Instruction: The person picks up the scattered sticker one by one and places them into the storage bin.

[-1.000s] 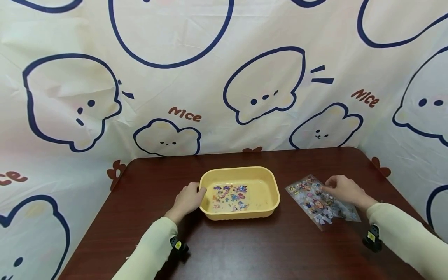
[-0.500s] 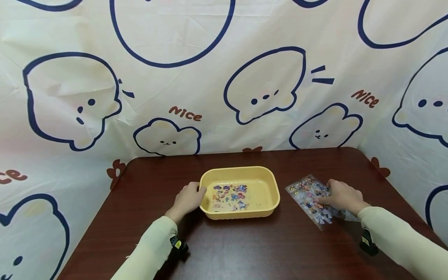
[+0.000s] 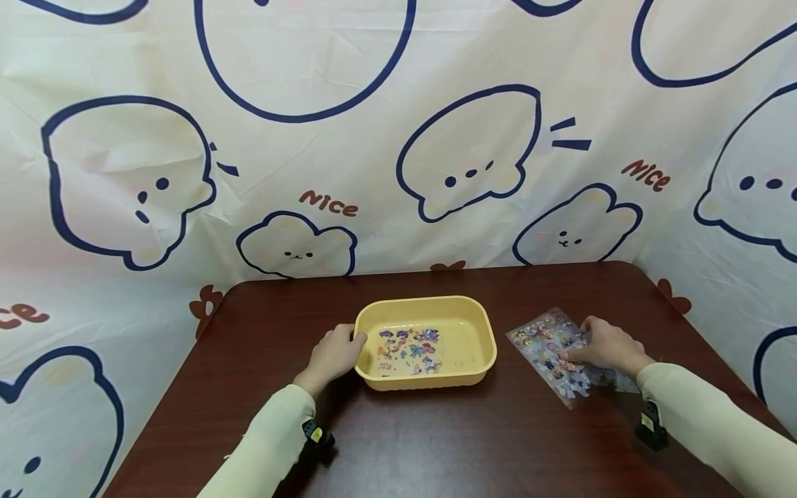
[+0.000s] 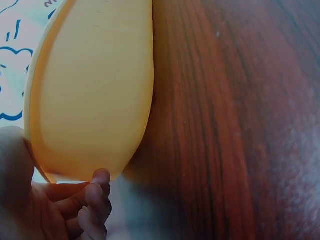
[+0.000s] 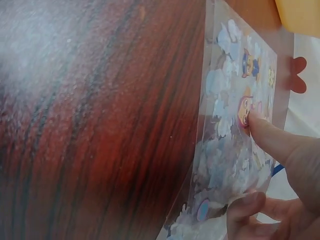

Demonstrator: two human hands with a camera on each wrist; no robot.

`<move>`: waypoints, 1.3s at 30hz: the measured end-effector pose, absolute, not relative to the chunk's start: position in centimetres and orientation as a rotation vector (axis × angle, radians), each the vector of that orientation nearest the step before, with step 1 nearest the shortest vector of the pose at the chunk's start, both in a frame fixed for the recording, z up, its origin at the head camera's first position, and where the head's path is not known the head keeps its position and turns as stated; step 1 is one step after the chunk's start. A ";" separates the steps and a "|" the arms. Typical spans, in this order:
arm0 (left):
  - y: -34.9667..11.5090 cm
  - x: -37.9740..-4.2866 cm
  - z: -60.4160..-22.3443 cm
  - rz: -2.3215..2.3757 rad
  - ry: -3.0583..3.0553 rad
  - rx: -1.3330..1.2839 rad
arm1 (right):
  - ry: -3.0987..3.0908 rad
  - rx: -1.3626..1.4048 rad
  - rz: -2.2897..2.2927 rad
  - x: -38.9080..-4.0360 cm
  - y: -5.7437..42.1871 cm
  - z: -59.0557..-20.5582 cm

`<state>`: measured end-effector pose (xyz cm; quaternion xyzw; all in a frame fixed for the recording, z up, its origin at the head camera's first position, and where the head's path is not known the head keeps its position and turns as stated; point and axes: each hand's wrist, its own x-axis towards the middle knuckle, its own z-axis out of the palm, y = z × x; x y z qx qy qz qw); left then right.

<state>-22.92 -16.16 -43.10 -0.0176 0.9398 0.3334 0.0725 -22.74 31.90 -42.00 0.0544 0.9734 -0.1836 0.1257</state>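
In the head view my left hand (image 3: pixel 332 356) grips the left end of a yellow plastic basin (image 3: pixel 389 382), thumb over the rim and fingers outside. The left wrist view shows those fingers curled against the basin's outer wall (image 4: pixel 95 100). A clear sticker sheet (image 3: pixel 408 351) with small colourful figures lies inside the basin. To the right, my right hand (image 3: pixel 610 348) pinches overlapping clear sticker sheets (image 3: pixel 548 353) with cartoon characters. Its thumb presses on the upper sheet (image 5: pixel 235 85) in the right wrist view, with the fingers curled near the edge; their tips are partly hidden.
A dark red-brown wooden table (image 3: pixel 448 443) carries everything. Behind it and on both sides hangs a pale cloth (image 3: pixel 373 152) with blue-outlined cartoon figures. Bare tabletop lies between the basin and the sheets and in front of them.
My right hand has shifted slightly left over the sticker sheets, its thumb now further across the upper sheet. My left hand and the basin have stayed put.
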 end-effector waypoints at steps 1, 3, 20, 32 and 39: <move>-16.1 -22.9 -43.1 1.005 2.823 -0.053 | 2.833 0.159 -0.540 -22.7 31.9 -42.0; -16.2 -22.9 -43.1 1.012 2.825 -0.053 | 2.829 0.159 -0.551 -22.6 31.9 -42.0; -16.2 -22.9 -43.3 1.008 2.838 -0.061 | 2.911 0.149 -0.492 -22.1 31.8 -42.2; -16.2 -22.8 -43.3 1.020 2.831 -0.045 | 2.934 0.058 -0.601 -21.6 32.2 -42.1; -16.3 -22.9 -43.2 1.010 2.826 -0.054 | 2.882 -0.113 -0.732 -21.9 32.7 -40.9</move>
